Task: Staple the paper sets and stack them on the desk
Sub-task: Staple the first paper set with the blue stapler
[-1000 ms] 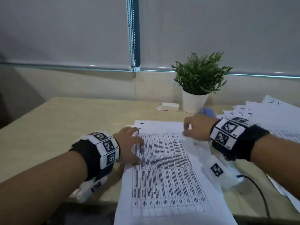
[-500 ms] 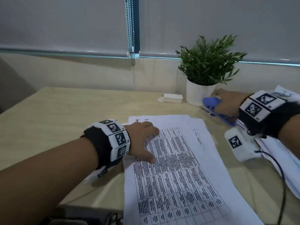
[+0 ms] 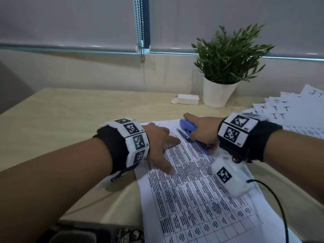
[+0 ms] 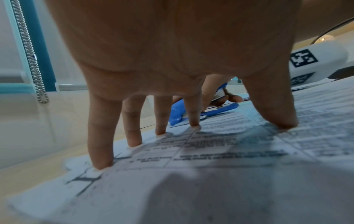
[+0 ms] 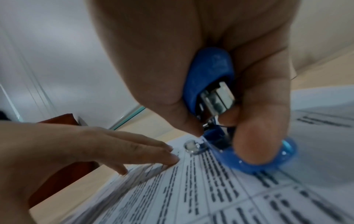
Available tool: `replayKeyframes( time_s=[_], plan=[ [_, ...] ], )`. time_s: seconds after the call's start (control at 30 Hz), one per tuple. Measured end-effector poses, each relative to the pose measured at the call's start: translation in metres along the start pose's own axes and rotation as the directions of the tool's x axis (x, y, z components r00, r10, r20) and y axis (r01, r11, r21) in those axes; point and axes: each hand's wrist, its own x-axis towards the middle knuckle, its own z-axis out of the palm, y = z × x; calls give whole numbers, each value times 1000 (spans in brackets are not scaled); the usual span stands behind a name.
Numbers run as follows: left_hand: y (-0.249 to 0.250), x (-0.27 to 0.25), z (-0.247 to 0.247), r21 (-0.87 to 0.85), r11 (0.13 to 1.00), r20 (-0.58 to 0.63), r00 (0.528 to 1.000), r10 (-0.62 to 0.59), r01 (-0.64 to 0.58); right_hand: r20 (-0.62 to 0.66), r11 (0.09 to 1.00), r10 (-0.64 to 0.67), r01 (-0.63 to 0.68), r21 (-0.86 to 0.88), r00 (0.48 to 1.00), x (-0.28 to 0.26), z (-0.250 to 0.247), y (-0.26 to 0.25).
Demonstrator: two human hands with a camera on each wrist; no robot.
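Observation:
A paper set (image 3: 192, 199) printed with a table lies on the wooden desk (image 3: 70, 120) in front of me. My left hand (image 3: 168, 153) presses its top left corner with straight, spread fingers (image 4: 99, 151). My right hand (image 3: 199, 134) grips a blue stapler (image 3: 188, 127) just above the sheet's top edge, its nose pointing toward the left hand. In the right wrist view the thumb and fingers wrap the stapler (image 5: 208, 78), its base (image 5: 268, 163) low over the paper (image 5: 229, 204). The left wrist view shows the stapler (image 4: 178, 115) behind the fingers.
More paper sets (image 3: 289, 109) lie fanned out at the right. A potted plant (image 3: 217, 93) and a small white box (image 3: 187, 99) stand at the back by the wall. A black cable (image 3: 278, 207) trails from my right wrist. A blind chain (image 3: 141, 32) hangs behind.
My right hand left the paper, reached right beside the plant pot, took hold of the blue stapler, and brought it back over the sheet's top. The left hand kept pressing the paper.

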Motion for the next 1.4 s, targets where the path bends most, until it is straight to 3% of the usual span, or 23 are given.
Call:
replayKeyframes(
  time_s=[0.2, 0.4, 0.5, 0.57, 0.63, 0.73, 0.8, 0.9, 1.0, 1.1, 1.4],
  plan=[
    [1, 1, 2, 29, 1000, 40, 999, -4, 3, -43, 994, -33, 29, -106, 999, 15, -1, -13],
    [1, 4, 6, 31, 1000, 13, 1000, -4, 3, -183, 995, -44, 27, -96, 982, 36, 4, -21],
    [4, 4, 11, 25, 999, 9, 999, -39, 39, -179, 988, -25, 53, 148, 984, 48, -2, -16],
    [4, 3, 14, 7, 999, 12, 999, -53, 53, -165, 931, -12, 71, 357, 986, 41, -12, -9],
    [4, 0, 18, -4, 998, -10, 998, -67, 67, -179, 893, 11, 71, 444, 984, 20, -25, 3],
    [8, -6, 19, 20, 990, -62, 989, -136, 138, -184, 940, 24, 41, 340, 983, -16, -36, 29],
    [12, -9, 15, 77, 982, -131, 978, -162, 173, -118, 960, 53, -18, 281, 992, -40, -34, 48],
    [20, -5, 9, 67, 996, -218, 975, -35, 50, -18, 963, 93, -85, 254, 996, -66, -21, 65],
    [38, 5, 4, -46, 997, -132, 989, 61, -68, 20, 966, 143, -144, 215, 989, -81, -3, 66],
    [53, 15, 3, -64, 996, -51, 997, 57, -60, 40, 963, 158, -163, 212, 987, -82, 13, 64],
    [60, 19, 0, -41, 999, -70, 997, 26, -29, -58, 996, 85, -86, -9, 995, -62, 10, 47]
  ],
)
